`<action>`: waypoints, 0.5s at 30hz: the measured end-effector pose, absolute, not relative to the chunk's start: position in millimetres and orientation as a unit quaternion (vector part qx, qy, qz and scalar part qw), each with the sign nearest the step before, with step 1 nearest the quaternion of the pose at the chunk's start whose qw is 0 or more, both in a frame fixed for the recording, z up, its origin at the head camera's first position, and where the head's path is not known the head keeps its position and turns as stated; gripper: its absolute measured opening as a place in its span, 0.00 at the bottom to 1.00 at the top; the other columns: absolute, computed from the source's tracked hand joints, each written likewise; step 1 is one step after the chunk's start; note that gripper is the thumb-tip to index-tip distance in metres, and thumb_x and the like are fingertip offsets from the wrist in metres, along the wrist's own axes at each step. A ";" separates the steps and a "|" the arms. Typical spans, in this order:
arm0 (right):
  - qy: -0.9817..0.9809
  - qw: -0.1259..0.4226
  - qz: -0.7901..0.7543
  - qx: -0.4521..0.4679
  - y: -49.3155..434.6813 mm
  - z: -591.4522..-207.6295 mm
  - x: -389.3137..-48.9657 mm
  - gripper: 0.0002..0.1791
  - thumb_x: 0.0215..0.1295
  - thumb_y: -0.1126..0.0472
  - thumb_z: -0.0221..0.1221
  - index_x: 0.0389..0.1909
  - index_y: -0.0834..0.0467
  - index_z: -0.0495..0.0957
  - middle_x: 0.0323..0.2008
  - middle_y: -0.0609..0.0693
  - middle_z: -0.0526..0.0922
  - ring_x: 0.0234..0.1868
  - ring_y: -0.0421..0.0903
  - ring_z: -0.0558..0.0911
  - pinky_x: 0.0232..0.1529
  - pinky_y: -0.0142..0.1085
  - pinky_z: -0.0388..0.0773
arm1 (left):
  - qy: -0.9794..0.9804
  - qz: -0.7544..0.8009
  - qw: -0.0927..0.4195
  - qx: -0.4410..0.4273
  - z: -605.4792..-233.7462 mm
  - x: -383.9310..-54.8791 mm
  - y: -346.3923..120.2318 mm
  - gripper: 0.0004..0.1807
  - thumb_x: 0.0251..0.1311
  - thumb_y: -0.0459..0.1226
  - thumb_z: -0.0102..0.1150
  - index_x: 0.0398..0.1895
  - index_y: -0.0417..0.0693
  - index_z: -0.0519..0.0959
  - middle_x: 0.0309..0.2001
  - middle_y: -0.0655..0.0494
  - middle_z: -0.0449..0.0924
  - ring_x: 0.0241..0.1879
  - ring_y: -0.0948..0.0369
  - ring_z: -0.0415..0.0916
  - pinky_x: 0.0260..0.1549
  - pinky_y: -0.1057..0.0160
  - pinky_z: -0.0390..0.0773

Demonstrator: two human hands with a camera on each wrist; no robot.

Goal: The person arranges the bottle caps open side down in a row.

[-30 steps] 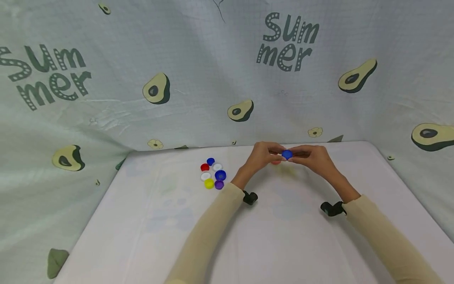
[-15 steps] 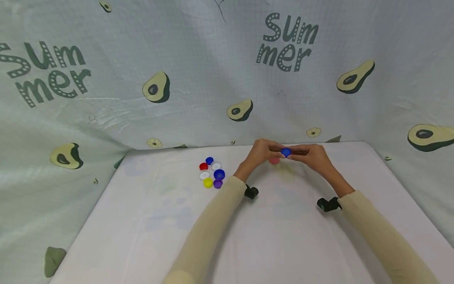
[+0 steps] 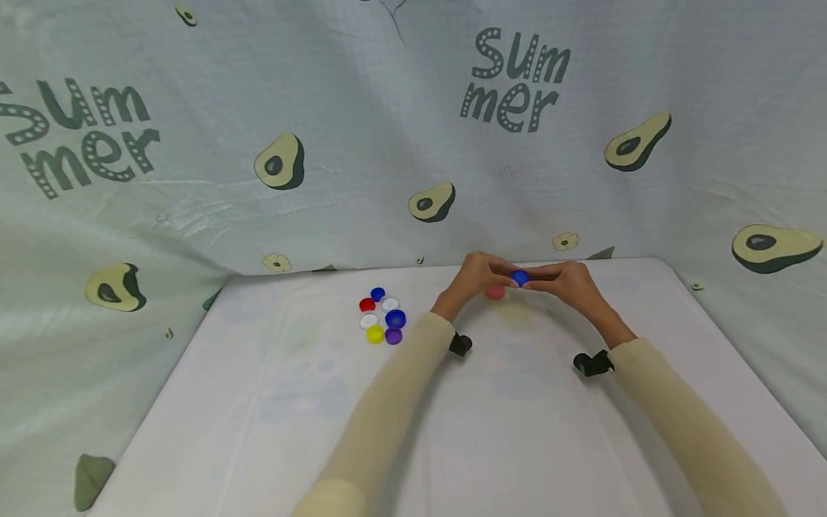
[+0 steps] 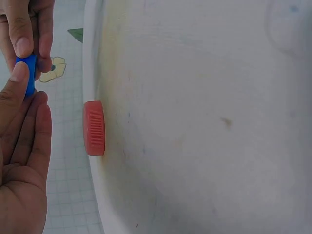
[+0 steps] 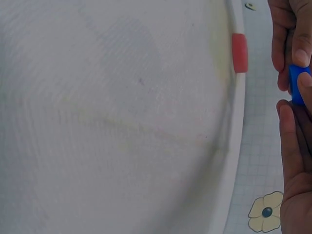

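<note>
A blue bottle cap (image 3: pixel 520 278) is held above the far part of the table, between my two hands. My left hand (image 3: pixel 474 278) pinches it from the left with thumb and fingers, and my right hand (image 3: pixel 570 282) pinches it from the right. In the left wrist view the blue cap (image 4: pixel 30 73) appears edge-on, with a thumb over part of it. The right wrist view shows the blue cap (image 5: pixel 298 84) partly covered by fingers. Beneath the hands, a salmon-red cap with a ridged side (image 4: pixel 95 128) rests on the table, touched by neither hand.
Left of my left arm lies a cluster of caps: small blue (image 3: pixel 377 294), red (image 3: pixel 367 305), two white (image 3: pixel 369 322), larger blue (image 3: pixel 395 319), yellow (image 3: pixel 375 334) and purple (image 3: pixel 393 335). A printed cloth (image 3: pixel 362 158) hangs behind the white-covered table (image 3: pixel 258 431).
Both hands have risen slightly with the blue cap between them, and more of the salmon-red cap shows. The head view has shifted a little. The other caps stay put.
</note>
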State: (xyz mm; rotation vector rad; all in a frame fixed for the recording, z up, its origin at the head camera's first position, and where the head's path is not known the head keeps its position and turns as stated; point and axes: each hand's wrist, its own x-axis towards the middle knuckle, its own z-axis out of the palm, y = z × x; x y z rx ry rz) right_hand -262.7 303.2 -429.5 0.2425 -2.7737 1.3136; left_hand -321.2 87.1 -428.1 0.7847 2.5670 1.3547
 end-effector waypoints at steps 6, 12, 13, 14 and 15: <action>-0.902 0.024 0.425 0.079 305.4 -436.9 -266.2 0.25 0.59 0.46 0.73 0.52 0.57 0.87 0.48 0.54 0.88 0.54 0.54 0.85 0.48 0.33 0.83 | 0.863 0.439 0.086 0.233 -432.4 -319.4 89.0 0.16 0.53 0.42 0.77 0.46 0.55 0.90 0.42 0.62 0.90 0.44 0.69 0.82 0.45 0.73 0.78; -0.906 0.037 0.412 0.089 304.6 -437.2 -268.2 0.23 0.59 0.48 0.73 0.52 0.56 0.87 0.48 0.53 0.88 0.53 0.53 0.86 0.47 0.32 0.83 | 0.858 0.442 0.077 0.251 -433.8 -322.4 88.2 0.17 0.54 0.41 0.77 0.48 0.53 0.90 0.43 0.60 0.90 0.44 0.68 0.83 0.44 0.74 0.79; -0.907 0.041 0.410 0.090 304.4 -436.6 -268.6 0.23 0.59 0.48 0.73 0.52 0.56 0.87 0.47 0.53 0.88 0.52 0.52 0.86 0.45 0.30 0.82 | 0.857 0.442 0.076 0.253 -433.2 -323.0 87.9 0.16 0.54 0.41 0.77 0.48 0.53 0.90 0.43 0.60 0.90 0.44 0.68 0.83 0.44 0.74 0.79; -0.907 0.044 0.408 0.092 304.3 -436.0 -268.9 0.23 0.59 0.49 0.73 0.52 0.56 0.87 0.47 0.53 0.88 0.52 0.52 0.86 0.44 0.27 0.82 | 0.856 0.442 0.075 0.257 -432.2 -323.3 87.6 0.16 0.54 0.41 0.77 0.48 0.53 0.90 0.43 0.59 0.90 0.45 0.68 0.83 0.44 0.75 0.79; -0.907 0.043 0.409 0.093 304.3 -435.5 -269.1 0.22 0.59 0.49 0.73 0.51 0.56 0.87 0.47 0.53 0.88 0.52 0.52 0.86 0.43 0.25 0.81 | 0.856 0.441 0.075 0.259 -431.2 -323.5 87.3 0.16 0.55 0.41 0.76 0.48 0.52 0.90 0.43 0.59 0.90 0.45 0.68 0.83 0.44 0.74 0.79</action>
